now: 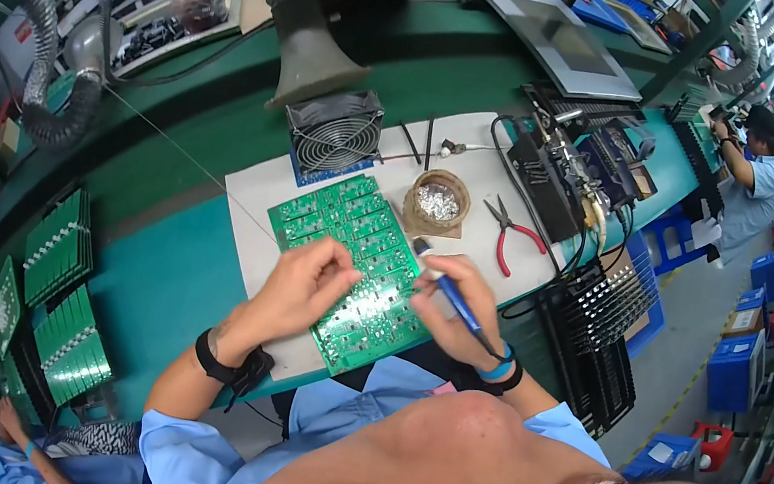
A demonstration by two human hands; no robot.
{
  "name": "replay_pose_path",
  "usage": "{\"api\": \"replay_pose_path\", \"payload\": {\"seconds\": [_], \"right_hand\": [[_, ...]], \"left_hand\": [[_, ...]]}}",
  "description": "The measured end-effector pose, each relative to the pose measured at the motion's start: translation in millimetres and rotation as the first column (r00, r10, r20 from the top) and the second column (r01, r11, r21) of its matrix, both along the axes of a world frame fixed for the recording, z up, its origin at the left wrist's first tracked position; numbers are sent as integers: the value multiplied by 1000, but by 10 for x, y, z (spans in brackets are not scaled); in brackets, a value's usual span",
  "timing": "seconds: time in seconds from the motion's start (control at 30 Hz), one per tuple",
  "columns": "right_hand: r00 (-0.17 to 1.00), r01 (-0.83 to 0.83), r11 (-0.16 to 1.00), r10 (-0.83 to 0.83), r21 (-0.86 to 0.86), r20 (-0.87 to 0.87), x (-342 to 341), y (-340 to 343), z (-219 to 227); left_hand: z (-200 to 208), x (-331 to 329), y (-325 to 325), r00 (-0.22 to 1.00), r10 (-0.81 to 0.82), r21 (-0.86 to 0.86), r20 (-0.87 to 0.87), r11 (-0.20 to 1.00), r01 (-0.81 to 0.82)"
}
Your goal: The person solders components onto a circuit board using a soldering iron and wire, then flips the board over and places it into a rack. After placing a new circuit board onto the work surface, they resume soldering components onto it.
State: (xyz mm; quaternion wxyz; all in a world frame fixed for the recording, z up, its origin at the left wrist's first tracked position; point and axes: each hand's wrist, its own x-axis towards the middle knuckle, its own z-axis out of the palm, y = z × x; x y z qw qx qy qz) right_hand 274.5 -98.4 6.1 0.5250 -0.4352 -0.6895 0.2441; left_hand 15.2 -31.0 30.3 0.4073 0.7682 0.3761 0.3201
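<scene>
A green circuit board panel (357, 237) lies tilted on a white mat (253, 195) on the green bench. My left hand (299, 284) rests on the board's near left part, fingertips pinched around a thin solder wire that runs off to the upper left. My right hand (458, 304) grips a blue-handled soldering iron (446, 287), its tip down at the board's right edge near my left fingertips. A black strap circles my left wrist, a blue band my right.
A small fan (333, 137) and a flexible fume hose hood (311, 53) stand behind the board. A round tin of solder scraps (437, 201) and red-handled pliers (513, 234) lie to the right. Stacked green boards (55, 291) fill racks at left. Another person (751, 178) works far right.
</scene>
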Motion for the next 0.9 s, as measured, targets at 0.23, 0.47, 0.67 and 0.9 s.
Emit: {"api": "replay_pose_path", "payload": {"seconds": [0.23,0.47,0.67,0.9], "right_hand": [[975,-188,982,185,-13,-124,-351,39,75],[978,-208,974,204,-89,-46,-321,-80,89],[985,-169,984,170,-54,8,-353,-28,108],[995,-3,1000,6,-26,104,8,101,114]], "left_hand": [[57,73,-300,989,-144,3,44,990,144],[131,-139,-320,960,-53,469,-273,864,181],[-46,-147,-379,997,-47,125,-61,991,54],[-73,-223,15,992,90,285,-91,957,-61]]}}
